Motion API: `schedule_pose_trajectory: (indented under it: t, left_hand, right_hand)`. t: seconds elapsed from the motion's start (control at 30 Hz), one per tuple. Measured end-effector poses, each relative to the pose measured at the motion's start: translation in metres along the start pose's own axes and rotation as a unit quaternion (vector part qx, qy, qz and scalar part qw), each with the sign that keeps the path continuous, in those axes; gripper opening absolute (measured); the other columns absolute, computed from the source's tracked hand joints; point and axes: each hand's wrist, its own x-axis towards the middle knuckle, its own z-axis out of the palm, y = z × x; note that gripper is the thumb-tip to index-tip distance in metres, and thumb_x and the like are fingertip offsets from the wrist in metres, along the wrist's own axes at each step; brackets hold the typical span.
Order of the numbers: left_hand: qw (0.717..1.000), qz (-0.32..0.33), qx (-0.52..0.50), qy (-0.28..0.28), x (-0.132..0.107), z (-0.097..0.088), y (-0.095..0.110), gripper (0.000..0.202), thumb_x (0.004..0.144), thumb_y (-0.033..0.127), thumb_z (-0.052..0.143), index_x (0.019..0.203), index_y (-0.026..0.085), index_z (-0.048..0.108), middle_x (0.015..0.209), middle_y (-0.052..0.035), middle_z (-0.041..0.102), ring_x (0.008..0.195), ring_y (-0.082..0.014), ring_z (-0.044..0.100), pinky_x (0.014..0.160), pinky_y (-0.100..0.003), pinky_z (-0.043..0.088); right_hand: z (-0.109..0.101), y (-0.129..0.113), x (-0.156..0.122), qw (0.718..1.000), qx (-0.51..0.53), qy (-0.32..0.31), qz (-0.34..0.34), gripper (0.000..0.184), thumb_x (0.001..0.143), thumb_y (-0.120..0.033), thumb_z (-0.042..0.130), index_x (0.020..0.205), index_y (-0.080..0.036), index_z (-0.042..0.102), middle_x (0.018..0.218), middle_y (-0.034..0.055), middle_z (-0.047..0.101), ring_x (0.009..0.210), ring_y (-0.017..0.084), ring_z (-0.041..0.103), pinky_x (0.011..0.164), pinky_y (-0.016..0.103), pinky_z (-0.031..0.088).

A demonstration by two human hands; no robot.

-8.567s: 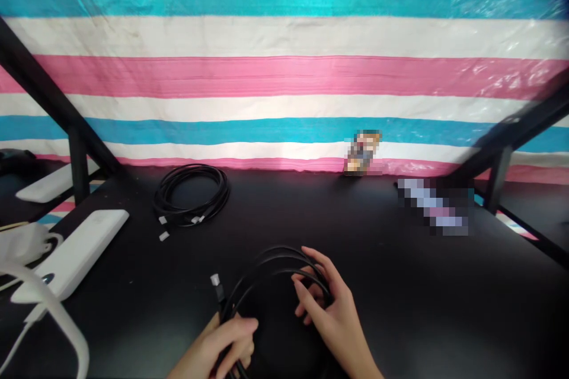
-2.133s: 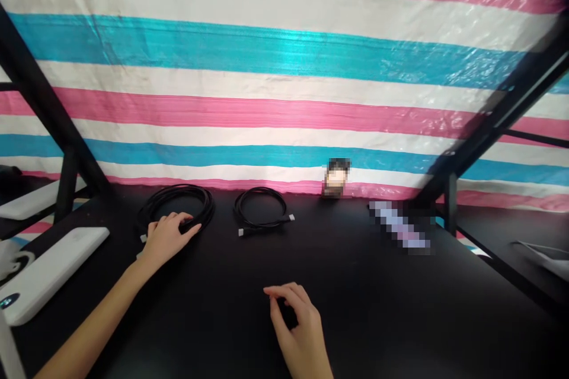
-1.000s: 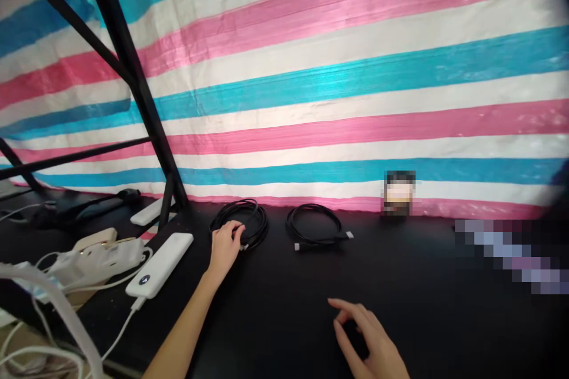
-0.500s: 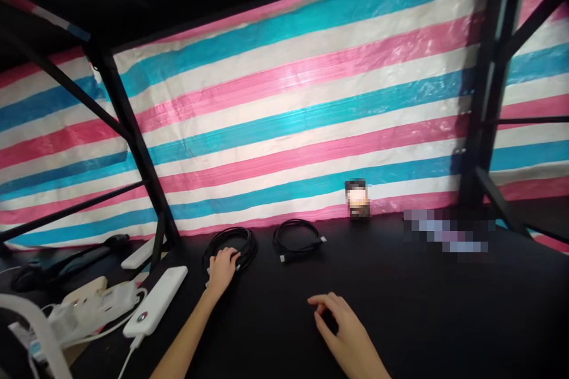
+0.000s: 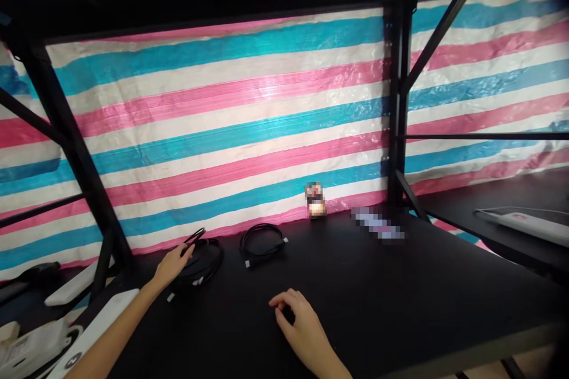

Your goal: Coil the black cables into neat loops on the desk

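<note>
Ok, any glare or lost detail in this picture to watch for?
Head view: glare brightens the striped tarpaulin; same view, two pixelated patches hide detail towards the back; also head view, the black cable coil at the left hand nearly blends into the black tabletop.

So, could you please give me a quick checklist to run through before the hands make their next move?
1. Left hand at the larger cable coil: ok, beside its raised strands.
2. Left grip secure: cannot tell, the contact is hidden.
3. Right hand free: ok, loosely curled, nothing visible in it.
4. Larger cable coil's plugs tucked in: not ok, one white tip lies outside the ring.
5. Smaller cable coil separate from the larger: ok, a gap shows.
6. Left forearm off the white power bank: cannot tell, they overlap in view.
</note>
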Motion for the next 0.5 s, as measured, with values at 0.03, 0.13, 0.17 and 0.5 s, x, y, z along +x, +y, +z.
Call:
schedule_pose_trajectory:
  t: [0.03,0.13,0.17,0.5]
  left_hand:
    - [1.0,0.019,-0.015,-0.014,-0.001,0.001,-0.003,0.04,0.082,0.055,0.037,0.082,0.021,0.057,0.083,-0.0046,0.069,0.075,-0.0235,0.066,0.069,-0.032,0.05]
    - [0.996,0.067,-0.043,-0.047,-0.005,0.001,-0.009,0.036,0.065,0.057,0.058,0.069,0.022,0.052,0.07,-0.0001,0.064,0.069,-0.0216,0.063,0.062,-0.028,0.047]
    - [0.995,0.075,-0.047,-0.048,-0.006,0.0,-0.011,0.036,0.058,0.055,0.063,0.065,0.022,0.05,0.066,0.0011,0.061,0.067,-0.0213,0.061,0.06,-0.027,0.046]
    - [0.991,0.03,-0.09,0.091,-0.003,-0.032,-0.017,0.044,0.07,0.058,0.052,0.09,0.019,0.053,0.076,-0.002,0.063,0.076,-0.0241,0.061,0.068,-0.031,0.045]
  right_hand:
    - [0.0,0.0,0.0,1.0,0.0,0.0,-0.001,0.021,0.081,-0.013,0.048,0.085,-0.022,0.066,0.079,0.0017,0.06,0.083,0.019,0.06,0.099,0.039,0.038]
    - [-0.001,0.001,0.0,1.0,-0.001,-0.007,-0.003,0.021,0.081,-0.013,0.048,0.085,-0.022,0.066,0.079,0.0017,0.06,0.082,0.018,0.06,0.102,0.041,0.036]
    - [-0.001,0.001,0.001,1.0,0.0,-0.009,-0.003,0.021,0.081,-0.013,0.048,0.085,-0.022,0.066,0.079,0.0016,0.061,0.082,0.018,0.06,0.102,0.041,0.035]
    - [0.0,0.003,0.005,1.0,0.01,-0.01,0.003,0.022,0.079,-0.015,0.048,0.082,-0.021,0.069,0.079,0.0029,0.064,0.085,0.02,0.061,0.082,0.032,0.045]
